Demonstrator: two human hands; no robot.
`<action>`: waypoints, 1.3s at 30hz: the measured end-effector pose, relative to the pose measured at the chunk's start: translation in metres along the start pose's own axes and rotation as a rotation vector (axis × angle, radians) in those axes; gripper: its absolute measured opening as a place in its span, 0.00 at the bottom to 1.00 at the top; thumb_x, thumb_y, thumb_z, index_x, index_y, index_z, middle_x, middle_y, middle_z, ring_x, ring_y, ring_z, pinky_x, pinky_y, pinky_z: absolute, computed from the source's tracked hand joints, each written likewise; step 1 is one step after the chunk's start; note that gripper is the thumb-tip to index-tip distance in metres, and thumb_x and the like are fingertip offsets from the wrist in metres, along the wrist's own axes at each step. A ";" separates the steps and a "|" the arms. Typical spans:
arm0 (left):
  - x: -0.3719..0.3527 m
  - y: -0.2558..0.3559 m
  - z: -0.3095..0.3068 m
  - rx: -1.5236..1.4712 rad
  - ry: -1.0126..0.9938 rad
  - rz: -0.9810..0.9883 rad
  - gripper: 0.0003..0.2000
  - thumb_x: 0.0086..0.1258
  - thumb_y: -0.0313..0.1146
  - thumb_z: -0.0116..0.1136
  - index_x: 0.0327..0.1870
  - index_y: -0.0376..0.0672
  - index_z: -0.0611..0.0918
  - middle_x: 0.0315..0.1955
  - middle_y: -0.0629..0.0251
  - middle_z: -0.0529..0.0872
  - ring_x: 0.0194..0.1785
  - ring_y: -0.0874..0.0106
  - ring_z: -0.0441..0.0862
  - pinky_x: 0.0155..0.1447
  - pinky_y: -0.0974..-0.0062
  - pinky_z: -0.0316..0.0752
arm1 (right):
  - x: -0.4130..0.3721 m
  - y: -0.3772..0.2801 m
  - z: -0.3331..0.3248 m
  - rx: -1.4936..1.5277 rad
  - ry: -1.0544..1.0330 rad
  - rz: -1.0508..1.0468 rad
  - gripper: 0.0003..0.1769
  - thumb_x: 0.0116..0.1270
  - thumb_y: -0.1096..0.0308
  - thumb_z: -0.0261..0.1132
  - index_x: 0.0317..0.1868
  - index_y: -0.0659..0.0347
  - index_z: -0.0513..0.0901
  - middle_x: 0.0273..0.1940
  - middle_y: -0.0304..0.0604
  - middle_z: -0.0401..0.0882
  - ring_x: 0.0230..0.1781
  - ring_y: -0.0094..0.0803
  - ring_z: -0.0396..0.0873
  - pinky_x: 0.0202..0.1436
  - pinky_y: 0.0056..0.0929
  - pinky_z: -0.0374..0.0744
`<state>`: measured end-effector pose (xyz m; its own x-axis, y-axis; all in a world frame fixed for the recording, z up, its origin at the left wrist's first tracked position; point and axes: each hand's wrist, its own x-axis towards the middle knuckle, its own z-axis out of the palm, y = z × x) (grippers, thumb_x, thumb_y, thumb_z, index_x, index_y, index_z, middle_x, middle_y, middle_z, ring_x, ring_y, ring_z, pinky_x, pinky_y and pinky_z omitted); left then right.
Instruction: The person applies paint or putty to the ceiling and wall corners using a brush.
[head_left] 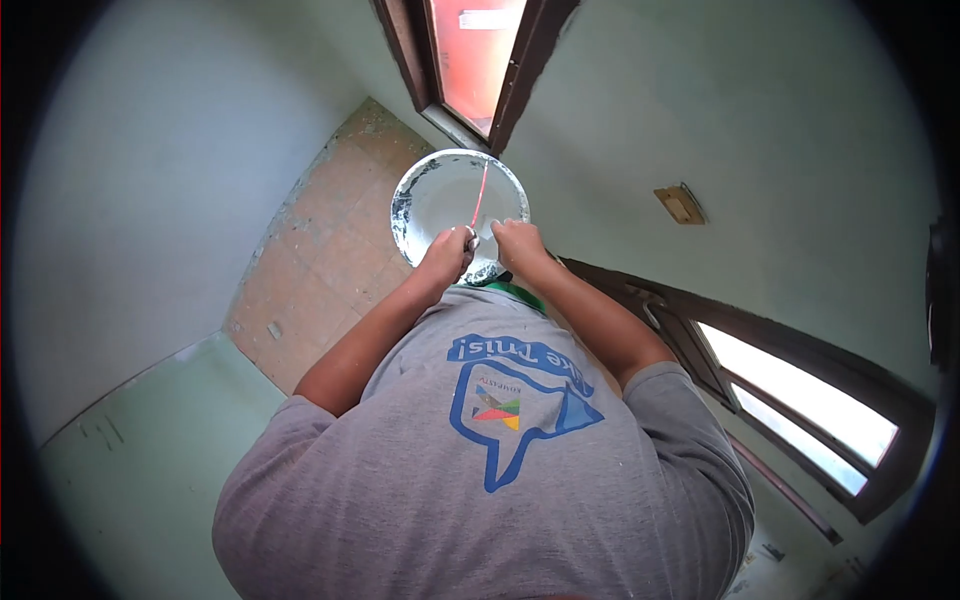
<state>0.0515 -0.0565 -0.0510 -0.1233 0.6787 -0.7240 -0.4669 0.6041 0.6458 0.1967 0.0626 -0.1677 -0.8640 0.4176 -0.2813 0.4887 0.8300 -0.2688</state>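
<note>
A round bucket [405,215] with a paint-smeared white rim and a pale inside stands in front of my body. Over its near part, my left hand [447,256] is closed around the lower end of a thin red stick [481,192], which slants across the bucket's opening towards the far rim. Close by on the right, my right hand [520,246] is closed too, with its fingertips over the bucket's inside. What it grips, if anything, is hidden. Between the two hands there is a small gap.
Brown floor tiles [320,230] stretch to the left of the bucket. Pale green walls [640,110] surround me. A dark wooden door or window frame [520,90] rises beyond the bucket. A wood-framed window [800,400] and a wall switch plate [680,204] are on the right.
</note>
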 end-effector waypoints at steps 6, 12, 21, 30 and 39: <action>0.034 -0.025 -0.006 0.146 0.099 0.166 0.15 0.75 0.41 0.38 0.31 0.45 0.74 0.19 0.76 0.67 0.20 0.81 0.61 0.24 0.77 0.57 | 0.048 -0.001 0.040 -0.140 0.037 -0.080 0.04 0.59 0.70 0.65 0.34 0.56 0.86 0.33 0.47 0.86 0.37 0.41 0.87 0.36 0.40 0.82; 0.073 -0.040 -0.008 0.133 0.143 0.283 0.14 0.75 0.37 0.39 0.30 0.44 0.75 0.20 0.75 0.70 0.23 0.80 0.65 0.28 0.77 0.61 | 0.079 0.006 0.052 -0.118 0.033 -0.136 0.03 0.59 0.67 0.66 0.29 0.53 0.87 0.30 0.44 0.87 0.34 0.39 0.87 0.35 0.38 0.81; 0.109 -0.017 -0.012 0.276 0.352 0.450 0.19 0.75 0.46 0.43 0.28 0.42 0.77 0.16 0.73 0.68 0.18 0.78 0.63 0.24 0.75 0.59 | 0.078 0.085 -0.001 0.400 -0.054 0.227 0.17 0.63 0.57 0.69 0.32 0.67 0.86 0.31 0.57 0.86 0.33 0.48 0.87 0.39 0.43 0.82; 0.098 0.020 0.009 0.037 0.292 0.165 0.18 0.71 0.52 0.50 0.27 0.48 0.74 0.14 0.77 0.63 0.14 0.80 0.57 0.18 0.73 0.51 | -0.002 0.151 0.004 1.227 -0.293 0.396 0.13 0.77 0.63 0.56 0.43 0.62 0.83 0.30 0.40 0.82 0.21 0.25 0.73 0.25 0.26 0.72; 0.085 0.041 0.012 0.019 0.282 0.102 0.15 0.69 0.53 0.55 0.31 0.53 0.75 0.16 0.79 0.63 0.16 0.81 0.57 0.20 0.76 0.50 | -0.127 0.119 -0.006 1.093 0.524 0.548 0.11 0.65 0.66 0.63 0.36 0.67 0.85 0.25 0.38 0.79 0.24 0.22 0.74 0.29 0.27 0.72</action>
<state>0.0323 0.0310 -0.0835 -0.4082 0.5954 -0.6920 -0.4233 0.5481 0.7214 0.3641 0.1105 -0.1583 -0.3491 0.8971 -0.2709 0.4187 -0.1093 -0.9015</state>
